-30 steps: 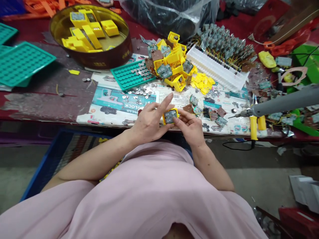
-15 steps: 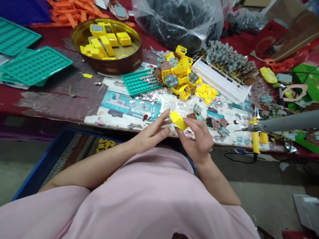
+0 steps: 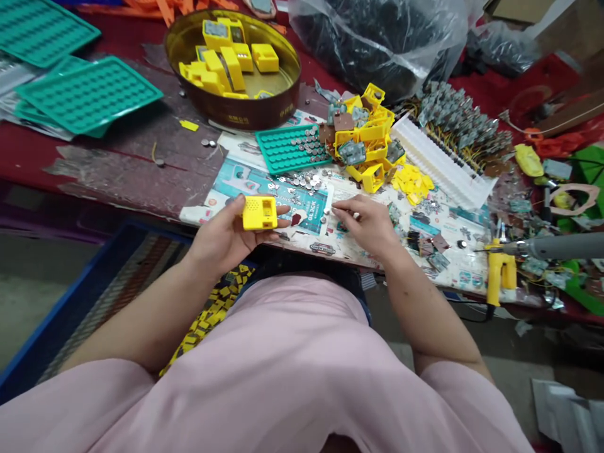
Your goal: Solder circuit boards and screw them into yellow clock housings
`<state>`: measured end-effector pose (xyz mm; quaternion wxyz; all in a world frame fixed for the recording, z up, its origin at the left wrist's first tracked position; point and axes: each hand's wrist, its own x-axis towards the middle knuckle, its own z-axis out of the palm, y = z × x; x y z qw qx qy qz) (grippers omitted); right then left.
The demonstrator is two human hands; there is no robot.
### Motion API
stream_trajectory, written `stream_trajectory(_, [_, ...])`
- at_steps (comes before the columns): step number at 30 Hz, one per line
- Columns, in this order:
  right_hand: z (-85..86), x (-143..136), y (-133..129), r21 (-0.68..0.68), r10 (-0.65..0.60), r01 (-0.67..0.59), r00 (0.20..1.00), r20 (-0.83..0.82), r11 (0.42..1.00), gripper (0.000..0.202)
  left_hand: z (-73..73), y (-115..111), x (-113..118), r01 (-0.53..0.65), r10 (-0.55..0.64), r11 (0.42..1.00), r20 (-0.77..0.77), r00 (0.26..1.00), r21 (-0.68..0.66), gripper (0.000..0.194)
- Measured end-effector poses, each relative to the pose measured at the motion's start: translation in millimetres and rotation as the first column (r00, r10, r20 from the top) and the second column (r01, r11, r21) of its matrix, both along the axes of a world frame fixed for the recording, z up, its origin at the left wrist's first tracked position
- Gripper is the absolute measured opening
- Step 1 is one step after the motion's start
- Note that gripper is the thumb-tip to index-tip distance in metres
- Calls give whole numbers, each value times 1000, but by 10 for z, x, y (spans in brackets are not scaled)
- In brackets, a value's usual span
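Note:
My left hand (image 3: pixel 221 234) holds a small yellow plastic case (image 3: pixel 259 212) above the front edge of the table. The case shows a pattern of small holes and a square opening. My right hand (image 3: pixel 365 223) is low over the printed sheet (image 3: pixel 283 198), thumb and forefinger drawn together in a pinch. Small silver button cells (image 3: pixel 325 216) lie right beside its fingertips. Whether anything is between those fingers is too small to make out. More button cells (image 3: pixel 304 181) are scattered by a green moulded tray (image 3: pixel 283 151) that also holds some.
A round tin (image 3: pixel 236 116) of yellow cases stands behind. Open cases with circuit boards (image 3: pixel 365 141), yellow flat pieces (image 3: pixel 413 182) and a white rack (image 3: pixel 443 160) are at the right. A soldering iron (image 3: pixel 561 246) juts in there. Below left is a blue crate (image 3: pixel 61 321).
The yellow case has passed from my right hand to my left, which has moved left and turned palm up. My right hand has come down to the loose button cells. The view has shifted.

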<state>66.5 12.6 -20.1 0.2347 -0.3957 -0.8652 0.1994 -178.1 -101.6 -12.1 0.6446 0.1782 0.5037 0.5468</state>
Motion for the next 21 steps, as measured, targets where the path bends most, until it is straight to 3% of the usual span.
stream_trajectory(6, [-38, -189, 53, -61, 16, -8, 991, 133, 998, 7, -37, 3, 110, 37, -43, 999, 228, 973, 33, 26])
stream_trajectory(9, [91, -206, -110, 44, -9, 9, 1000, -1, 999, 7, -41, 21, 196, 56, -55, 998, 338, 940, 5, 25])
stream_trajectory(11, [200, -230, -289, 116, 46, -31, 990, -136, 993, 10, -48, 30, 257, 60, -56, 998, 391, 919, 4, 25])
stream_trajectory(15, [334, -292, -581, 228, 161, -108, 959, -232, 968, 9, -57, 30, 347, 66, -83, 996, 415, 906, 55, 22])
stream_trajectory(21, [261, -303, -615, 353, 144, -80, 977, -159, 932, 5, -71, -14, 390, 91, -122, 991, 382, 916, 99, 19])
